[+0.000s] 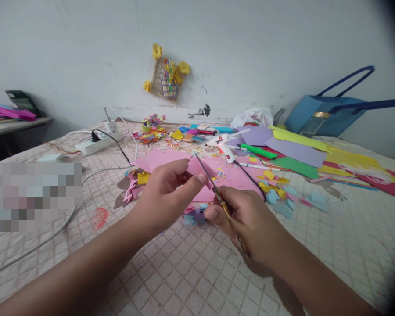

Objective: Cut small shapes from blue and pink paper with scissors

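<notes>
My left hand (171, 193) pinches a small piece of pink paper (197, 168) between thumb and fingers. In my right hand (242, 213) is a pair of scissors (224, 205) with golden handles, its blades pointing up and away over the pink paper's edge. Under and beyond both hands lies a larger pink sheet (154, 159) strewn with tiny paper scraps. Blue and purple paper cut-outs (195, 216) rest on the tablecloth just below the hands. Part of the held paper is hidden by my fingers.
A white glue gun (222, 145) stands behind the hands, its black cord trailing right. Coloured paper sheets (296, 149) and a blue bag (325, 114) are at right. A power strip (98, 142) with plugged cables sits at left. Yellow and blue cut-outs (274, 186) lie right of the pink sheet.
</notes>
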{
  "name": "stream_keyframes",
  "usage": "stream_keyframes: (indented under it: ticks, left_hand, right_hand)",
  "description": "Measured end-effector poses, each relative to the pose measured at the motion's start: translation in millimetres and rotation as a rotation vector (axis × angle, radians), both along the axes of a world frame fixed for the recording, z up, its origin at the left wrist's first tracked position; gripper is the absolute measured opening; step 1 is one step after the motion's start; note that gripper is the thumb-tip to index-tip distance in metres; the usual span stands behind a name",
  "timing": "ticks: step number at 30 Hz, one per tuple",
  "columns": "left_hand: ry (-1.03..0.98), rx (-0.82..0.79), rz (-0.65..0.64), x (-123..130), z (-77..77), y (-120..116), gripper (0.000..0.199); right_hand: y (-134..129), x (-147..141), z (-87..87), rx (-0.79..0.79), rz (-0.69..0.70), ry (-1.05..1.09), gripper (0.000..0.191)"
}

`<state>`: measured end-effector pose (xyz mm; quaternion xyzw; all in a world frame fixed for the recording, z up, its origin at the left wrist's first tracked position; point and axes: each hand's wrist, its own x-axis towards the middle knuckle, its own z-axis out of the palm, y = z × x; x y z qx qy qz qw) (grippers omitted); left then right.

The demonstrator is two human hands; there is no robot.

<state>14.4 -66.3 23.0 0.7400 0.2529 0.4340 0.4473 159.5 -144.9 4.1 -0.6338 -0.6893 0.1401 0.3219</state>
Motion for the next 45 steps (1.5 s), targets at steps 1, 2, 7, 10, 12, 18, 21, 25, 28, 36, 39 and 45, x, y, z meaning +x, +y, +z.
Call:
stream_keyframes:
  ticks: [1, 2, 7, 10, 12, 18, 21, 25, 28, 36, 39, 45]
  left_hand:
    - [0.002, -0.024, -0.022, 1, -0.3, -1, 0.018]
    - [0.005, -0.051, -0.050, 1, -0.8, -2, 0.017]
    - [-0.019, -0.201, -0.123, 4, -4.5, -4, 0.011]
    - [-0.011, -0.227, -0.117, 4, -4.9, -3, 0.011]
    - [-0.019, -0.240, -0.121, 5, -4.4, -3, 0.011]
    - [-0.024, -0.266, -0.141, 5, -4.5, -4, 0.014]
    - [-0.023, -0.240, -0.144, 4, -5.4, -3, 0.019]
    - [-0.002, -0.179, -0.134, 7, -2.4, 0, 0.024]
    - [0.045, -0.131, -0.146, 13, 6.9, -3, 0.024]
    - [0.290, -0.043, -0.434, 51, 37.5, -30, 0.021]
    - [0.344, -0.010, -0.514, 72, 39.1, -33, 0.025]
    - [0.411, 0.047, -0.605, 109, 36.8, -40, 0.023]
  right_hand:
    - [0, 0, -0.3, 0.004, 0.000, 0.006, 0.041]
    - [0, 0, -0.6, 0.010, 0.003, 0.011, 0.041]
    - [0, 0, -1.1, 0.042, 0.018, 0.027, 0.041]
    - [1, 0, -0.8, 0.041, 0.012, 0.032, 0.042]
    - [1, 1, -0.7, 0.035, 0.009, 0.033, 0.041]
    - [-1, -1, -1.3, 0.023, 0.019, 0.050, 0.042]
    - [0, -2, -2.4, 0.044, 0.016, 0.056, 0.045]
    - [3, -2, -5.7, 0.092, 0.010, 0.073, 0.041]
    - [-1, -2, -8.6, 0.168, -0.037, 0.099, 0.037]
    - [-45, 1, -23.0, 0.328, -0.295, 0.267, 0.039]
    - [-55, 9, -29.2, 0.392, -0.397, 0.290, 0.041]
    - [-63, 22, -38.9, 0.457, -0.578, 0.382, 0.043]
